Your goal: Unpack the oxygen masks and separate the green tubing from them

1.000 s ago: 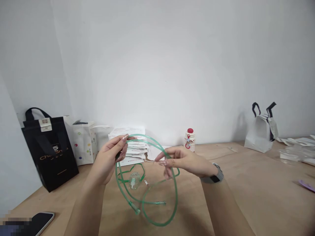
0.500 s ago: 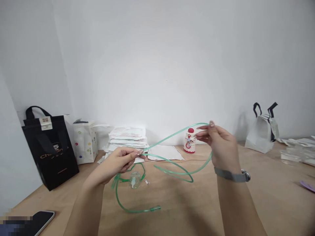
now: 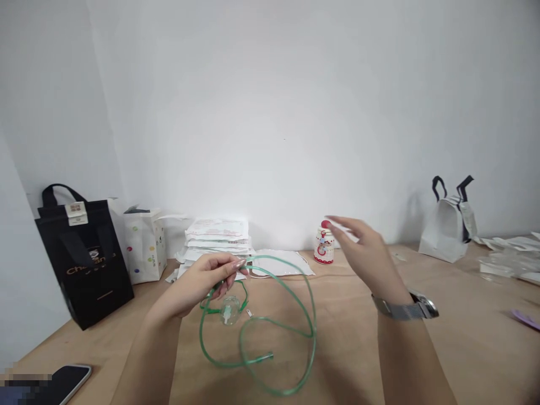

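- Over the tan wooden tabletop [image 3: 464, 349], my left hand [image 3: 198, 284] is closed, thumb and fingers grasping clear green plastic tubing [image 3: 201, 332] near the table's middle.
- From that grip, the tubing drops in loose loops that rest on the tabletop, directly in front of me.
- Inside the loops lie a small clear plastic bulb-shaped fitting [image 3: 230, 310], joined to the tubing, and a tiny pale clip [image 3: 249, 313], just beside it.
- My right hand [image 3: 363, 253] is open and released, raised above the table and slightly blurred, its fingers spread and touching nothing; a steel mesh watch [image 3: 405, 308] circles that wrist.
- Beyond my hands, toward the far wall, stand a stack of white paper packets [image 3: 217, 236], a flat white packet [image 3: 282, 261] and a white bottle with a red cap [image 3: 323, 244].
- At far left are a black paper gift bag [image 3: 82, 264] and a white paper bag with coloured dots [image 3: 145, 247].
- At far right are a white paper bag with black handles [image 3: 447, 230] and clear plastic wrappers [image 3: 502, 264].
- Near left lies a black smartphone [image 3: 67, 382].
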A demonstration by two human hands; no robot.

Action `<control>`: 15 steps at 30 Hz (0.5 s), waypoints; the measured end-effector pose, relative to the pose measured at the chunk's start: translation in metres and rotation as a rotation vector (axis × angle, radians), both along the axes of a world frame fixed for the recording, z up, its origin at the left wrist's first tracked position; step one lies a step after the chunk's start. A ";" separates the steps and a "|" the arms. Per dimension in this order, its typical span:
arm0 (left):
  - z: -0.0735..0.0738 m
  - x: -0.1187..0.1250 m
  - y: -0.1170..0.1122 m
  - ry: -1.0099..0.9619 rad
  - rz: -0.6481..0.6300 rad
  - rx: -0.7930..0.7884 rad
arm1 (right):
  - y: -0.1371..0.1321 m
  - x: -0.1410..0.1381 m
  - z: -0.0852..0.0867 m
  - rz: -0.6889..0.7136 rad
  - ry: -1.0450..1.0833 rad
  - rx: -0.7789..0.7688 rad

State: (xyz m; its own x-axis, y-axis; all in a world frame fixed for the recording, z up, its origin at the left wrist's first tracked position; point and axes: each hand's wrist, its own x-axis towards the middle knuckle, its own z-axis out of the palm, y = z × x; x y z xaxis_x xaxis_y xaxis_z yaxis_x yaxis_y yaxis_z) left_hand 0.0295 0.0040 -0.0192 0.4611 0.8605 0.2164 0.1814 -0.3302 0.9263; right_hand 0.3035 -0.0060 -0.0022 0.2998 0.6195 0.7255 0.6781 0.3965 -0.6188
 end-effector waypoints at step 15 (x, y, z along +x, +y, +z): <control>0.009 -0.010 -0.011 -0.013 0.010 -0.053 | -0.005 -0.044 -0.006 0.838 0.142 -0.450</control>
State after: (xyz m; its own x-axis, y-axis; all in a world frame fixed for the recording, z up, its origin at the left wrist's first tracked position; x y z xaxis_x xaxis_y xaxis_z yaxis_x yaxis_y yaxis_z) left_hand 0.0192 -0.0066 -0.0105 0.4496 0.8757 0.1761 0.1728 -0.2787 0.9447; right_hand 0.2596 -0.0109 -0.0079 -0.3000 0.8839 0.3587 0.1892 0.4237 -0.8858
